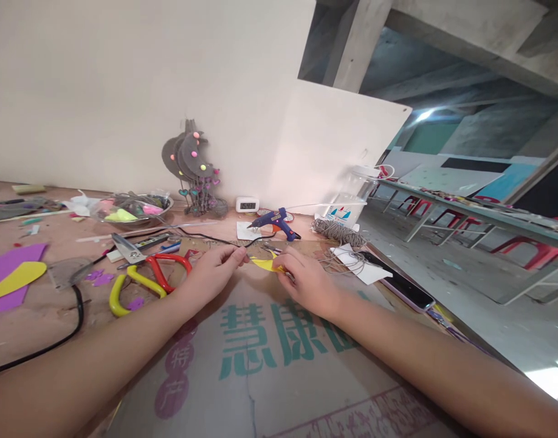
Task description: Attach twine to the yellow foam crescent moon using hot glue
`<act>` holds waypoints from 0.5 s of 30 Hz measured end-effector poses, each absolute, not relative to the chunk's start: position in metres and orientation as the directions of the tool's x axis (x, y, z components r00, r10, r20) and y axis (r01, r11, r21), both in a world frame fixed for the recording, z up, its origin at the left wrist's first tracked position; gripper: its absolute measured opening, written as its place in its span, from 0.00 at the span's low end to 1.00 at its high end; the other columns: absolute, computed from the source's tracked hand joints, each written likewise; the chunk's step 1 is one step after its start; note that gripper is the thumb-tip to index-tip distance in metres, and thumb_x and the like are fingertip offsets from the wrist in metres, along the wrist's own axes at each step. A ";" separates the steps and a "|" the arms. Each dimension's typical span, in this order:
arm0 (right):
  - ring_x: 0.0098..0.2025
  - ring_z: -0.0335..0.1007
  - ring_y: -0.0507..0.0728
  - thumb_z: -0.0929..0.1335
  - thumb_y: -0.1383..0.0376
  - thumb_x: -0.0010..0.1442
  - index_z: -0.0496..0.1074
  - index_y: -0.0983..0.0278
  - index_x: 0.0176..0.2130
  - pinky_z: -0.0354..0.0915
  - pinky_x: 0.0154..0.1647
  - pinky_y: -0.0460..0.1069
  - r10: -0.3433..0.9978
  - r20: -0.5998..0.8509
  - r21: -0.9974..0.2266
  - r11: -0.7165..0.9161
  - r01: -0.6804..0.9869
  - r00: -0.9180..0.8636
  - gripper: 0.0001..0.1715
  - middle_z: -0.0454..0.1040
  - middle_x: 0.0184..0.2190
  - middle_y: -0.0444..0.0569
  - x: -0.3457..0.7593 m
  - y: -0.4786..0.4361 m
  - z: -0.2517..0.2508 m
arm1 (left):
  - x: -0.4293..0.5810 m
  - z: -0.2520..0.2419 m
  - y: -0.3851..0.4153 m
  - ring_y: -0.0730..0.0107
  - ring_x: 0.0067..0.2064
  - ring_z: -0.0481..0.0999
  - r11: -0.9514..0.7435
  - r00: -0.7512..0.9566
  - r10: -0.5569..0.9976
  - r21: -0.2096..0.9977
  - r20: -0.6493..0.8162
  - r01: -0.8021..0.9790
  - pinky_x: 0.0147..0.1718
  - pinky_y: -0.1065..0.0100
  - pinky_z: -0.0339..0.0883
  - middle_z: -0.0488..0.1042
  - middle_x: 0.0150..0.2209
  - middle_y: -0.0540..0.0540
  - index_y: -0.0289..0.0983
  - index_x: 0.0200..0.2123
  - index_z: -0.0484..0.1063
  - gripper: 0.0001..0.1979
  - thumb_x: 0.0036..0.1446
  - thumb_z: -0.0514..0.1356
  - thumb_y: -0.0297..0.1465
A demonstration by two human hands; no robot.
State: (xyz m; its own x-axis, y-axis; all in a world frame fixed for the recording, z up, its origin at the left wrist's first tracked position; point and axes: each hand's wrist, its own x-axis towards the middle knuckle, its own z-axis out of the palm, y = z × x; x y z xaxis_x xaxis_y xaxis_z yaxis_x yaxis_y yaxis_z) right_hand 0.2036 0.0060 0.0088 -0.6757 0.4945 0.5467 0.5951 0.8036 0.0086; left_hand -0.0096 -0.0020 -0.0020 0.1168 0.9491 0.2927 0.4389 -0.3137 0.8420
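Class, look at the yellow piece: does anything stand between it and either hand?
Nothing visible does. The right hand has its fingers on the yellow piece, and the left hand is close by its other end. The glue gun lies farther back, beyond both hands.

A craft workshop, identified by its crowded workbench [14,340] bearing a glue gun [273,218], scissors [128,249] and coiled grey cord [337,232]. Beyond (beneath bare concrete beams [465,48]) stands a long table [425,193] with red stools [529,248], suggesting shared working space.
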 end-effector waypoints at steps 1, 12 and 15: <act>0.30 0.59 0.52 0.59 0.73 0.57 0.62 0.64 0.36 0.55 0.29 0.46 0.479 0.546 0.036 0.806 0.591 -0.687 0.07 0.65 0.31 0.49 0.203 0.006 0.009 | -0.009 -0.001 -0.002 0.66 0.34 0.71 -0.310 0.122 0.950 0.843 0.286 0.440 0.33 0.71 0.61 0.74 0.29 0.49 0.36 0.29 0.72 0.19 0.54 0.49 0.44; 0.33 0.60 0.53 0.59 0.72 0.58 0.63 0.64 0.37 0.54 0.30 0.46 0.411 0.545 0.179 0.795 0.580 -0.731 0.08 0.65 0.31 0.48 0.204 0.007 0.007 | -0.008 0.003 -0.005 0.70 0.30 0.69 -0.251 0.111 0.968 0.871 0.225 0.423 0.28 0.73 0.58 0.72 0.27 0.52 0.36 0.29 0.71 0.16 0.51 0.52 0.43; 0.33 0.60 0.52 0.58 0.73 0.58 0.63 0.64 0.37 0.54 0.30 0.46 0.391 0.542 0.197 0.802 0.565 -0.744 0.08 0.65 0.31 0.48 0.204 0.006 0.008 | -0.008 0.003 -0.003 0.69 0.32 0.69 -0.238 0.113 0.971 0.887 0.210 0.396 0.30 0.72 0.59 0.73 0.28 0.51 0.36 0.29 0.71 0.15 0.51 0.54 0.41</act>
State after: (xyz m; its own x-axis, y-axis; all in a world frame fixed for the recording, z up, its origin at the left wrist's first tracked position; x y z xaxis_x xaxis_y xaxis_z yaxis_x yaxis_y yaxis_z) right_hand 0.2037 0.0063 0.0084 -0.7437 0.3907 0.5424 0.5646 0.8016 0.1966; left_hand -0.0079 -0.0028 0.0025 0.1133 0.9710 0.2104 0.3964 -0.2384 0.8866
